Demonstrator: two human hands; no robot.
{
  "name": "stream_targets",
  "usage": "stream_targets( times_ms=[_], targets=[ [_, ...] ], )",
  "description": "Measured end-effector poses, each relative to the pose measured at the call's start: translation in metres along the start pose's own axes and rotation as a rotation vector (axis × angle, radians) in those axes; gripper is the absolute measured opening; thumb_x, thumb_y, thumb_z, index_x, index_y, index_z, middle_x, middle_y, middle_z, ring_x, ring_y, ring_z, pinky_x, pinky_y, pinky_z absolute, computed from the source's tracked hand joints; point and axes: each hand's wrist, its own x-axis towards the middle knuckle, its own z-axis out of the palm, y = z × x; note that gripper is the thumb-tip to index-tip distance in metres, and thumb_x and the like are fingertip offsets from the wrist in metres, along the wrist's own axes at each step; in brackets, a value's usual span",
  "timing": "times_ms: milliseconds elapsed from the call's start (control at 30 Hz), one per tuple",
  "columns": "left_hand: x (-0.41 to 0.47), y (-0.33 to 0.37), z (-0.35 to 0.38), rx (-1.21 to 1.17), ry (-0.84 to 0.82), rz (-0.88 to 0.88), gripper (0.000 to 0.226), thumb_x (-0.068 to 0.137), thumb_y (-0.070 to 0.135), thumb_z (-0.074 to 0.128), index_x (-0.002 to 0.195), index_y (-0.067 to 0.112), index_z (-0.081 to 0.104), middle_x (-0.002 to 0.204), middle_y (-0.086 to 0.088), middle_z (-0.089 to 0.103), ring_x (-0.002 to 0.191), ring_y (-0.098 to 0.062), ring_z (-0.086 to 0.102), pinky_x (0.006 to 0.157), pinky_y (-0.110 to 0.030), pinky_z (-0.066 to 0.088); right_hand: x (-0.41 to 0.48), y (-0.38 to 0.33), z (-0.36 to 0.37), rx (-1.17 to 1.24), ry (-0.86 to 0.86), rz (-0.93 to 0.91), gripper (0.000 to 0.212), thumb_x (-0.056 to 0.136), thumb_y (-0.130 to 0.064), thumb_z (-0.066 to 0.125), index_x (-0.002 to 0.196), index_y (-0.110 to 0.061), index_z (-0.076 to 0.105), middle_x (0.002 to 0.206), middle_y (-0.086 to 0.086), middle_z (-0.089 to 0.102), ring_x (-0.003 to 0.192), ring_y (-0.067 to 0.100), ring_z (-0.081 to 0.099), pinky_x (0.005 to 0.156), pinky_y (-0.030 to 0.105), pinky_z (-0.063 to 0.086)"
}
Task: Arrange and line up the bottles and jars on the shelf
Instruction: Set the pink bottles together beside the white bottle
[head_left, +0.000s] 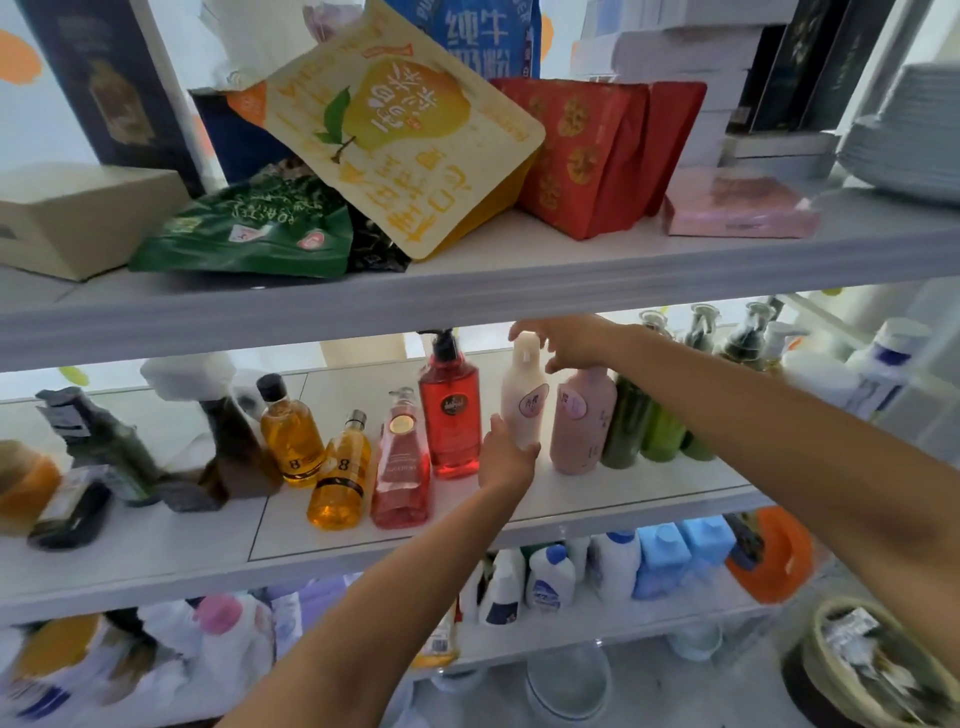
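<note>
Shelf (597, 499): white middle board, bottles ranged along it; front edge faces the camera.
White bottle (525, 395): upright, near mid-length of shelf, set back from front edge; pink label faces front. Held top & bottom.
Left hand (504, 460): wrapped round lower part of white bottle, fingers closed on its base, forearm reaching up from below front edge.
Right hand (569, 345): at cap of white bottle, fingers narrowly curled over the top; firm grip vs. light touch can't be told.
Pink bottle (582, 421): upright, just beside white bottle toward shelf's right end, touching or nearly so.
Green bottles (649, 431): row w/ pump tops, beyond pink bottle toward right end, partly hidden by right forearm.
Red pump bottle (451, 410): upright, just left of white bottle, black pump on top.
Pink pump bottle (402, 462): closer to front edge, left of red pump bottle, leaning slightly.
Amber bottles (317, 457): two, marked "8"; one near front edge tilted, one further back upright.
Dark bottles (104, 452): toward left end, blurred, unevenly placed; one lying flat near front edge.
Upper shelf (467, 291): food pouches & boxes noted, piled loosely.
</note>
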Motion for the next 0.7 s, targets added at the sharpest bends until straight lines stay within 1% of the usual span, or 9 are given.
stream_targets(
  times_ms=[100, 167, 233, 300, 367, 400, 467, 533, 700],
  targets=[
    [0.003, 0.007, -0.001, -0.001, 0.0, 0.002, 0.068, 0.088, 0.023, 0.064, 0.144, 0.011, 0.027, 0.132, -0.012, 0.054, 0.121, -0.03, 0.054, 0.096, -0.041, 0.047, 0.003, -0.009, 0.002, -0.124, 0.088, -0.043, 0.048, 0.084, -0.011, 0.066, 0.128, -0.017, 0.049, 0.125, 0.004, 0.056, 0.102, 0.021, 0.054, 0.078, 0.029, 0.041],
    [0.005, 0.009, -0.002, -0.003, 0.005, 0.0, 0.07, 0.088, 0.022, 0.064, 0.146, 0.011, 0.026, 0.134, -0.012, 0.053, 0.123, -0.03, 0.052, 0.1, -0.041, 0.046, 0.007, -0.015, 0.003, -0.085, 0.138, -0.04, 0.036, 0.085, -0.011, 0.064, 0.12, -0.012, 0.055, 0.119, 0.007, 0.06, 0.101, 0.023, 0.055, 0.073, 0.028, 0.038],
    [0.005, 0.01, -0.004, -0.013, 0.006, 0.011, 0.063, 0.087, 0.021, 0.065, 0.14, 0.011, 0.033, 0.131, -0.011, 0.055, 0.12, -0.029, 0.054, 0.098, -0.04, 0.047, 0.013, -0.02, 0.001, -0.058, 0.134, -0.035, 0.029, 0.085, -0.013, 0.063, 0.113, -0.007, 0.059, 0.111, 0.01, 0.063, 0.096, 0.025, 0.057, 0.072, 0.03, 0.04],
    [0.007, 0.009, -0.006, -0.022, 0.016, 0.02, 0.055, 0.086, 0.02, 0.066, 0.134, 0.011, 0.04, 0.129, -0.01, 0.056, 0.118, -0.028, 0.055, 0.097, -0.039, 0.047, 0.015, -0.025, -0.001, -0.014, 0.114, -0.033, 0.025, 0.084, -0.018, 0.065, 0.103, -0.001, 0.061, 0.095, 0.013, 0.064, 0.084, 0.024, 0.055, 0.07, 0.032, 0.04],
    [0.009, 0.007, -0.007, -0.022, 0.028, 0.019, 0.048, 0.086, 0.019, 0.065, 0.128, 0.009, 0.045, 0.128, -0.01, 0.057, 0.118, -0.028, 0.055, 0.097, -0.037, 0.046, 0.016, -0.026, -0.001, 0.036, 0.11, -0.023, 0.022, 0.084, -0.023, 0.066, 0.088, -0.002, 0.059, 0.078, 0.006, 0.058, 0.076, 0.021, 0.051, 0.064, 0.028, 0.038],
    [0.009, 0.006, -0.007, -0.024, 0.031, 0.017, 0.046, 0.086, 0.019, 0.065, 0.127, 0.009, 0.046, 0.128, -0.01, 0.057, 0.118, -0.028, 0.055, 0.097, -0.036, 0.045, 0.016, -0.025, -0.001, 0.038, 0.11, -0.012, 0.023, 0.085, -0.026, 0.065, 0.085, -0.005, 0.057, 0.075, 0.003, 0.056, 0.074, 0.021, 0.051, 0.062, 0.028, 0.037],
    [0.01, 0.004, -0.007, -0.033, 0.034, 0.014, 0.044, 0.087, 0.019, 0.064, 0.126, 0.009, 0.048, 0.129, -0.01, 0.057, 0.119, -0.027, 0.054, 0.097, -0.035, 0.043, 0.014, -0.024, -0.002, 0.022, 0.1, 0.014, 0.026, 0.087, -0.03, 0.063, 0.09, -0.005, 0.059, 0.078, 0.004, 0.056, 0.074, 0.022, 0.052, 0.065, 0.029, 0.038],
    [0.012, 0.002, -0.007, -0.034, 0.048, 0.021, 0.043, 0.087, 0.02, 0.065, 0.125, 0.008, 0.048, 0.127, -0.01, 0.058, 0.117, -0.028, 0.055, 0.094, -0.035, 0.044, 0.011, -0.022, -0.003, 0.037, 0.067, 0.029, 0.028, 0.088, -0.029, 0.062, 0.094, -0.003, 0.059, 0.077, 0.004, 0.055, 0.075, 0.022, 0.052, 0.067, 0.03, 0.038],
    [0.015, 0.004, -0.008, -0.079, 0.039, 0.081, 0.056, 0.076, 0.019, 0.076, 0.123, 0.009, 0.047, 0.122, -0.008, 0.061, 0.113, -0.026, 0.057, 0.091, -0.034, 0.047, 0.005, -0.021, -0.008, 0.075, 0.001, 0.059, 0.025, 0.091, -0.028, 0.059, 0.088, -0.003, 0.055, 0.073, 0.01, 0.06, 0.064, 0.022, 0.054, 0.054, 0.024, 0.039]
  ],
)
